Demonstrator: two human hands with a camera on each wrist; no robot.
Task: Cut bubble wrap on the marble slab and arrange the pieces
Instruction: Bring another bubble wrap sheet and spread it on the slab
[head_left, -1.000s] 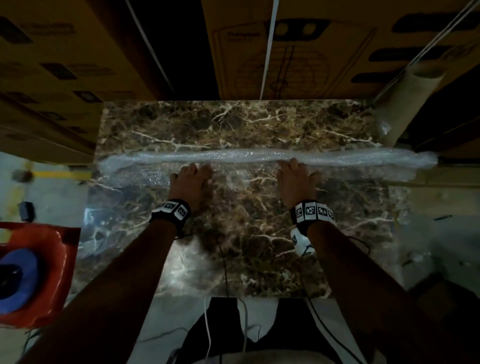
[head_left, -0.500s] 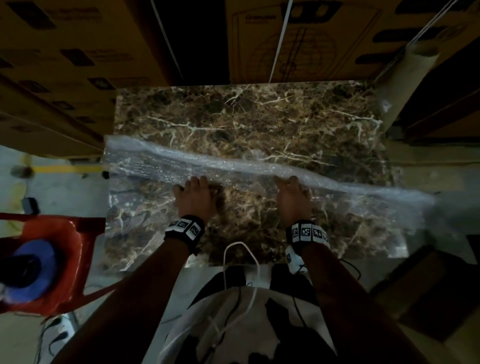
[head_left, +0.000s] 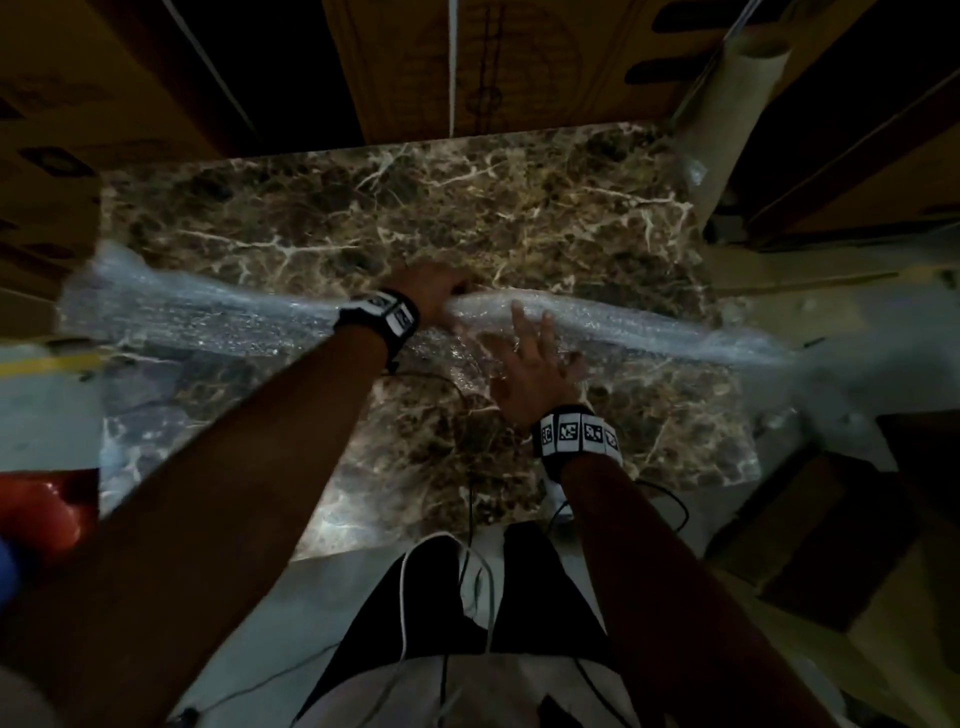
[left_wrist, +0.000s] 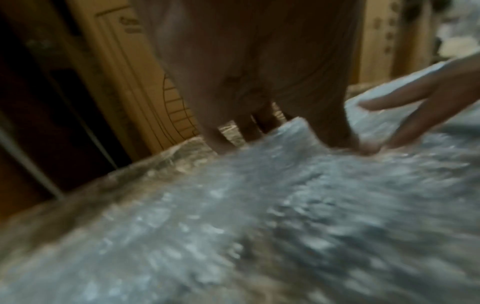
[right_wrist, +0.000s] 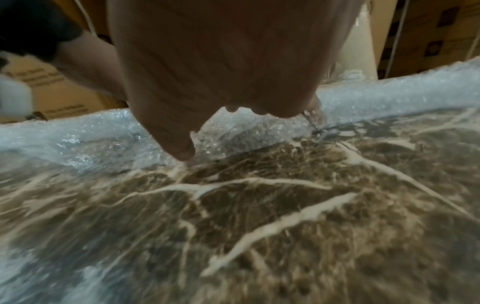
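Note:
A long, loosely rolled strip of clear bubble wrap (head_left: 639, 325) lies across the brown veined marble slab (head_left: 467, 208), overhanging its left and right edges. My left hand (head_left: 434, 288) reaches across to the strip's middle and grips the roll; in the left wrist view its thumb (left_wrist: 342, 133) presses the near side of the wrap (left_wrist: 259, 205) while the fingers go behind it. My right hand (head_left: 530, 358) is just to the right and nearer me, fingers spread and straight, resting on the flat part of the wrap (right_wrist: 91, 127). Its thumb (right_wrist: 182, 150) touches the sheet's near edge.
Cardboard boxes (head_left: 405, 67) stand along the slab's far edge. A cardboard tube (head_left: 727, 119) leans at the back right corner. A red chair (head_left: 41, 514) is at the left, a dark box (head_left: 821, 545) at the right front. Cables (head_left: 405, 597) hang over my lap.
My left hand slid right to the middle of the roll and took hold of it. My right hand drew back a little and spread its fingers. The roll shifted on the slab.

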